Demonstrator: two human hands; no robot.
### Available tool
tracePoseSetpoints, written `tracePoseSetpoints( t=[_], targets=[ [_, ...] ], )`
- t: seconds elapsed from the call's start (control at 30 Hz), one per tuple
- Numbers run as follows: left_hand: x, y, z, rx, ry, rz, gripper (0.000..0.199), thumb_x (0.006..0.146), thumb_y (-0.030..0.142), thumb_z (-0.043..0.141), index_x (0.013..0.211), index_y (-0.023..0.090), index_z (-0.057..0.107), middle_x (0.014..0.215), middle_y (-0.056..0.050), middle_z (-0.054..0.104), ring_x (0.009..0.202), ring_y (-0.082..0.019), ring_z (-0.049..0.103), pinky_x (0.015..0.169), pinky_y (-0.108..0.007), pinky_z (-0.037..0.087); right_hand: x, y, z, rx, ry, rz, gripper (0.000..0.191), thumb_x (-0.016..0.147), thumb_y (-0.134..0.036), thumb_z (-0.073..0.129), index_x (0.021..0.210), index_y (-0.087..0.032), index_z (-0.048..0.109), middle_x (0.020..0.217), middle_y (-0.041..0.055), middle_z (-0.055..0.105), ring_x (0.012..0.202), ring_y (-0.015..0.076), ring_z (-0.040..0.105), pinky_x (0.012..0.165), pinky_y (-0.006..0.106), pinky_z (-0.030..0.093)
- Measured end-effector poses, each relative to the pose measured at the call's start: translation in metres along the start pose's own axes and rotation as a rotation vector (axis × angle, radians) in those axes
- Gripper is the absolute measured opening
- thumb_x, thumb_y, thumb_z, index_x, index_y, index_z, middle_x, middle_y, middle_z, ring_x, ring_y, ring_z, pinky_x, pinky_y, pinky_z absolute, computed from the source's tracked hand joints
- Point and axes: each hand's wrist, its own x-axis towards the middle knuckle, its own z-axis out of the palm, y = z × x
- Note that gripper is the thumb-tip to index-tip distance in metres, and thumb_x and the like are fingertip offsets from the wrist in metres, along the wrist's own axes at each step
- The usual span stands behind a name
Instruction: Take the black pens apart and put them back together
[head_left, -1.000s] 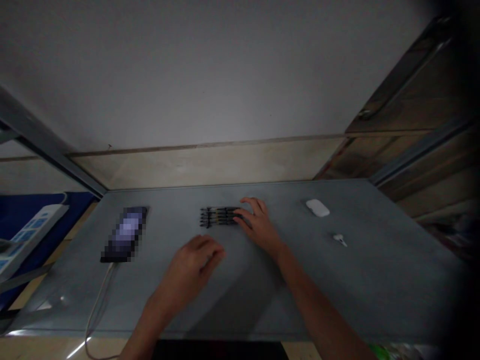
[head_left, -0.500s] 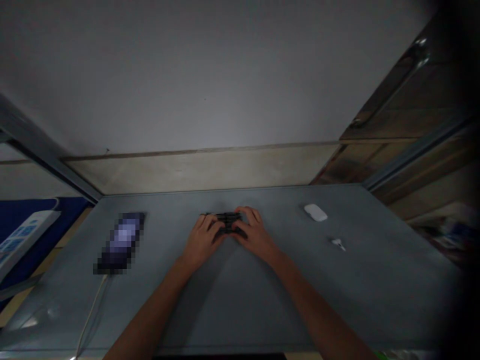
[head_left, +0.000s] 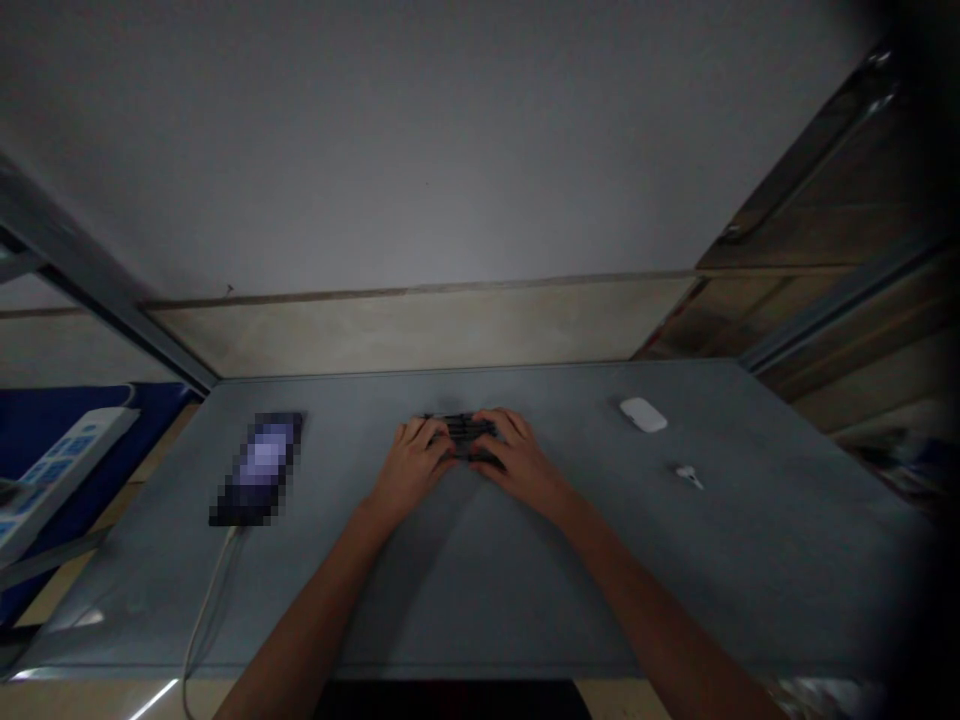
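Both hands grasp a bundle of dark pens on a grey table.

The left hand [head_left: 411,465] and the right hand [head_left: 520,462] curl in from either side, their fingers closed over the dark pens [head_left: 465,432], which lie flat together between them, near the far middle of the grey table [head_left: 675,560]. Left of the hands, just apart from them, lies a pixelated smartphone [head_left: 259,470], with a white cable [head_left: 206,600] running from it over the near edge. To the right, well apart, sit a white wireless mouse [head_left: 643,415] and a small white earbud [head_left: 688,477]. Beyond the table's left side, a white power strip [head_left: 60,470] lies on blue cloth [head_left: 45,410].
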Motion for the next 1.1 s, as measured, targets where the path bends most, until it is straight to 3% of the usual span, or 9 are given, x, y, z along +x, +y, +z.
tracePoseSetpoints(
  t=[0.17, 0.47, 0.7, 0.83, 1.1],
  targets=[
    [0.001, 0.000, 0.003, 0.010, 0.064, 0.016, 0.015, 0.098, 0.028, 0.055, 0.107, 0.020, 0.064, 0.106, -0.006, 0.070, 0.103, -0.024, 0.057, 0.091, -0.040, 0.044, 0.001, 0.000, 0.003, 0.001, -0.027, 0.055, 0.020, 0.095, -0.021, 0.059, 0.113, -0.021, 0.068, 0.102, 0.0087, 0.072, 0.100, 0.0254, 0.065, 0.091, 0.046, 0.054],
    [0.000, 0.000, 0.003, 0.122, 0.037, 0.053, 0.027, 0.101, 0.037, 0.047, 0.111, 0.023, 0.068, 0.095, -0.006, 0.069, 0.092, -0.023, 0.057, 0.081, -0.037, 0.042, -0.004, 0.000, 0.012, 0.070, -0.054, 0.041, 0.031, 0.097, -0.019, 0.054, 0.127, -0.020, 0.064, 0.115, 0.0104, 0.072, 0.104, 0.0245, 0.069, 0.091, 0.042, 0.057],
    [0.000, 0.007, 0.001, 0.142, -0.005, 0.007, 0.025, 0.102, 0.034, 0.047, 0.099, 0.022, 0.069, 0.087, -0.005, 0.068, 0.090, -0.024, 0.055, 0.078, -0.037, 0.037, -0.006, -0.003, 0.016, 0.093, -0.093, 0.049, 0.020, 0.096, -0.014, 0.055, 0.110, -0.019, 0.068, 0.102, 0.0082, 0.074, 0.095, 0.0230, 0.070, 0.084, 0.037, 0.057],
    [0.000, 0.013, 0.001, 0.116, 0.006, -0.057, 0.028, 0.103, 0.033, 0.044, 0.096, 0.023, 0.068, 0.086, -0.004, 0.069, 0.088, -0.024, 0.056, 0.077, -0.037, 0.036, -0.004, -0.007, 0.011, -0.032, -0.069, -0.010, 0.016, 0.096, -0.013, 0.054, 0.102, -0.017, 0.068, 0.092, 0.0094, 0.072, 0.089, 0.0245, 0.067, 0.080, 0.038, 0.056],
    [0.001, 0.017, 0.001, 0.033, -0.010, -0.119, 0.028, 0.103, 0.031, 0.044, 0.089, 0.022, 0.068, 0.086, -0.004, 0.071, 0.085, -0.023, 0.058, 0.077, -0.037, 0.038, -0.008, -0.008, 0.007, -0.203, -0.045, -0.099, 0.027, 0.097, -0.010, 0.048, 0.113, -0.016, 0.068, 0.088, 0.0105, 0.069, 0.086, 0.0263, 0.062, 0.085, 0.041, 0.053]
  ],
)
